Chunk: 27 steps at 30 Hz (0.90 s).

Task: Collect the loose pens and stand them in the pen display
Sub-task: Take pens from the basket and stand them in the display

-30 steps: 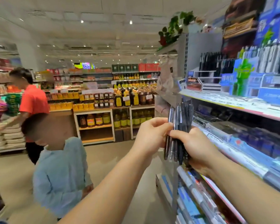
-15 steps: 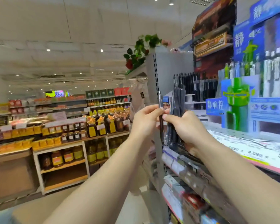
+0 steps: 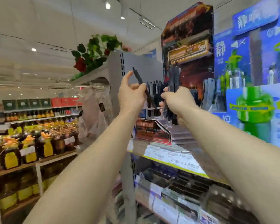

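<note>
A tall grey shelving unit (image 3: 136,65) is seen behind both raised hands, with a price-labelled shelf edge (image 3: 171,156) running below the forearms. To the right of the right hand, a large blue and green promotional stand (image 3: 252,101) is set on the shelf, and a dark red header card (image 3: 187,42) rises above and just behind that hand. Artificial roses and leaves (image 3: 94,54) are laid on top of the unit, above and to the left of the left hand. Far to the left, beyond the left forearm, shelves of bottles with yellow labels (image 3: 31,143) are visible. The pen display (image 3: 153,126), with a row of black pens already standing in it, is placed directly behind and slightly below the two hands. A bundle of dark pens (image 3: 173,81) is gripped upright in the right hand (image 3: 178,101), whose fingers are curled round it. A single black pen (image 3: 141,83) is pinched between thumb and fingers of the left hand (image 3: 131,96), tilted with its upper end leaning left and its lower end pointing down towards the display. The hands are held close together but apart.
</note>
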Motion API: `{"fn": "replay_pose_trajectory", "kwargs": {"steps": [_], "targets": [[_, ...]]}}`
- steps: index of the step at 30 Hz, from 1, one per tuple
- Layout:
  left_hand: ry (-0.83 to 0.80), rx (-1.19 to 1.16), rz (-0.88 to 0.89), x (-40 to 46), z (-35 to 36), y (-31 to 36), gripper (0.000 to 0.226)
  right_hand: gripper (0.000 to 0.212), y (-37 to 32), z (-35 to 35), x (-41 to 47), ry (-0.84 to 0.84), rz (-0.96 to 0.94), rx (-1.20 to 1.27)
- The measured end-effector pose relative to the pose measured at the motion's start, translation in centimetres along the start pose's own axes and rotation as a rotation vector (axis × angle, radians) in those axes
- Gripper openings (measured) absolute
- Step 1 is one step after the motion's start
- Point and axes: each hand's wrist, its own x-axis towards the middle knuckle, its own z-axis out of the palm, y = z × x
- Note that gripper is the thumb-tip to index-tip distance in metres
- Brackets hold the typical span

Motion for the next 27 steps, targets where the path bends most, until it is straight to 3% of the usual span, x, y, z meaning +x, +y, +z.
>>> {"fn": "replay_pose_trajectory", "kwargs": {"steps": [5,13,20,27], "targets": [[-0.109,-0.029,0.127,4.5,0.4,-2.7,0.073,0.019,-0.1,0.0,2.2,-0.011,-0.063,-0.091],[-0.257,0.105,0.383,6.9,1.7,-6.3,0.064,0.024,2.1,0.6,4.1,-0.013,-0.043,-0.013],[-0.243,0.009,0.416,7.7,2.3,-6.8,0.049,0.023,4.7,0.1,4.2,-0.001,0.022,-0.002],[-0.286,0.157,0.477,7.8,2.9,-6.8,0.032,0.025,5.2,-0.4,4.1,0.020,0.008,0.005]]}}
